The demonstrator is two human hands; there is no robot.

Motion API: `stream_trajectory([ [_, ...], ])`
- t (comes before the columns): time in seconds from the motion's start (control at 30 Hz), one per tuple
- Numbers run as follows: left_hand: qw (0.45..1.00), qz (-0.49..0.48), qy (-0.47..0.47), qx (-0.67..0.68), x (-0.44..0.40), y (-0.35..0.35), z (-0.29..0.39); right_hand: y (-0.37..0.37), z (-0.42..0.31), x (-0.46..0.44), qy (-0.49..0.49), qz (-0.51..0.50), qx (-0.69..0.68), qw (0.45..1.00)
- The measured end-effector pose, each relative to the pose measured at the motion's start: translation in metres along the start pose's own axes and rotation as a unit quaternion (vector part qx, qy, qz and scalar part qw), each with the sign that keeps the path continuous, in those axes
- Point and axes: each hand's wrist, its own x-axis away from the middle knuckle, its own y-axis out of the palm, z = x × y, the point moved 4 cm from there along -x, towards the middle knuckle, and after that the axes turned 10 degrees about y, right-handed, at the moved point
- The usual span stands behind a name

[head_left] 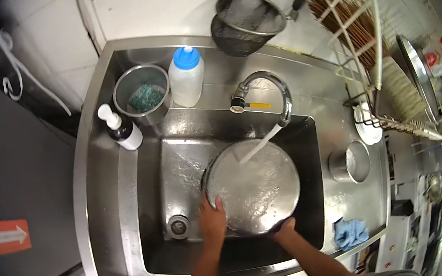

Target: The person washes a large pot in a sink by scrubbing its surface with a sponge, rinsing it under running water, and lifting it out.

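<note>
A large round steel pot (256, 185) is held tilted in the sink (176, 166), its broad shiny face wet. Water runs onto that face from the curved faucet (286, 97). My left hand (212, 217) grips the pot's left edge, thumb on the near side. At the lower right edge, my right hand (285, 228) holds the pot from below, with its fingers mostly hidden. A small dark purple patch shows beside that hand, too unclear to name.
Left of the faucet stand a pump bottle (124, 130), a metal container (125, 98) with green scouring material, and a blue-capped bottle (187, 82). On the right are a metal cup (350, 164), a blue cloth (350, 232) and a wire rack (351, 56). A mesh strainer (245, 21) hangs behind.
</note>
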Motion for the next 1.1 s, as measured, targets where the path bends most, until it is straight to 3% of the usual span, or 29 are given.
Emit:
stream_trajectory([
  [0.03, 0.999, -0.036, 0.003, 0.028, 0.031, 0.018, -0.024, 0.0, -0.013, -0.006, -0.071, 0.103, 0.057, 0.991],
  [0.07, 0.996, -0.073, 0.006, 0.057, 0.052, 0.032, -0.04, -0.034, -0.039, -0.051, -0.121, 0.098, 0.063, 0.986],
  [0.1, 0.996, -0.075, 0.02, 0.047, 0.056, 0.034, -0.042, -0.014, -0.047, -0.035, -0.163, 0.134, 0.02, 0.977],
  [0.13, 0.994, -0.098, 0.033, 0.046, 0.06, 0.035, -0.043, -0.03, -0.071, -0.054, -0.238, 0.191, 0.034, 0.952],
  [0.17, 0.991, -0.118, 0.042, 0.048, 0.06, 0.038, -0.042, -0.011, -0.082, -0.023, -0.262, 0.323, 0.127, 0.9],
  [0.2, 0.992, -0.096, 0.083, -0.003, 0.05, 0.015, -0.019, -0.014, -0.103, -0.031, -0.308, 0.358, 0.195, 0.86],
  [0.23, 0.991, -0.034, 0.124, 0.031, 0.028, 0.006, -0.012, -0.015, -0.124, -0.037, -0.381, 0.36, 0.276, 0.806],
  [0.27, 0.984, 0.024, 0.164, 0.062, 0.008, -0.005, -0.006, 0.002, -0.133, -0.029, -0.445, 0.253, 0.26, 0.819],
  [0.3, 0.985, 0.013, 0.132, 0.109, -0.018, -0.009, 0.002, 0.024, -0.135, -0.015, -0.489, 0.238, 0.263, 0.797],
  [0.33, 0.982, 0.001, 0.101, 0.157, -0.04, -0.009, 0.01, 0.048, -0.136, 0.005, -0.505, 0.292, 0.328, 0.743],
  [0.37, 0.982, -0.004, 0.104, 0.158, -0.057, -0.004, 0.011, 0.058, -0.148, 0.0, -0.446, 0.297, 0.402, 0.742],
  [0.43, 0.958, -0.101, 0.079, 0.257, -0.089, 0.03, 0.002, 0.099, -0.15, 0.015, -0.5, 0.339, 0.508, 0.614],
  [0.47, 0.957, -0.099, 0.083, 0.26, -0.095, 0.037, -0.004, 0.11, -0.147, 0.015, -0.57, 0.299, 0.526, 0.555],
  [0.5, 0.876, -0.092, -0.031, 0.472, -0.098, 0.046, -0.02, 0.124, -0.14, 0.016, -0.636, 0.252, 0.541, 0.49],
  [0.53, 0.739, -0.081, -0.145, 0.653, -0.095, 0.059, -0.033, 0.127, -0.131, 0.013, -0.633, 0.227, 0.564, 0.479],
  [0.57, 0.736, -0.072, -0.145, 0.657, -0.09, 0.072, -0.048, 0.124, -0.126, 0.019, -0.634, 0.22, 0.57, 0.474],
  [0.63, 0.738, -0.132, -0.174, 0.638, -0.069, 0.105, -0.084, 0.12, -0.096, 0.032, -0.651, 0.173, 0.696, 0.251],
  [0.7, 0.71, -0.101, -0.219, 0.661, -0.05, 0.143, -0.123, 0.098, -0.085, 0.044, -0.642, 0.072, 0.723, 0.246],
  [0.77, 0.679, -0.077, -0.259, 0.682, -0.037, 0.16, -0.134, 0.089, -0.074, 0.089, -0.506, 0.056, 0.815, 0.276],
  [0.83, 0.705, -0.041, -0.372, 0.602, -0.015, 0.171, -0.14, 0.067, -0.085, 0.119, -0.545, 0.039, 0.802, 0.24],
  [0.87, 0.695, -0.028, -0.377, 0.612, -0.008, 0.18, -0.148, 0.056, -0.097, 0.136, -0.608, 0.053, 0.757, 0.233],
  [0.93, 0.706, 0.012, -0.181, 0.684, -0.007, 0.201, -0.159, 0.054, -0.122, 0.178, -0.69, 0.117, 0.683, 0.209],
  [1.03, 0.638, 0.034, -0.268, 0.721, -0.002, 0.247, -0.196, 0.068, -0.17, 0.235, -0.738, 0.227, 0.624, 0.12],
  [1.1, 0.651, 0.056, -0.349, 0.672, -0.002, 0.254, -0.204, 0.076, -0.207, 0.241, -0.697, 0.288, 0.643, 0.13],
])
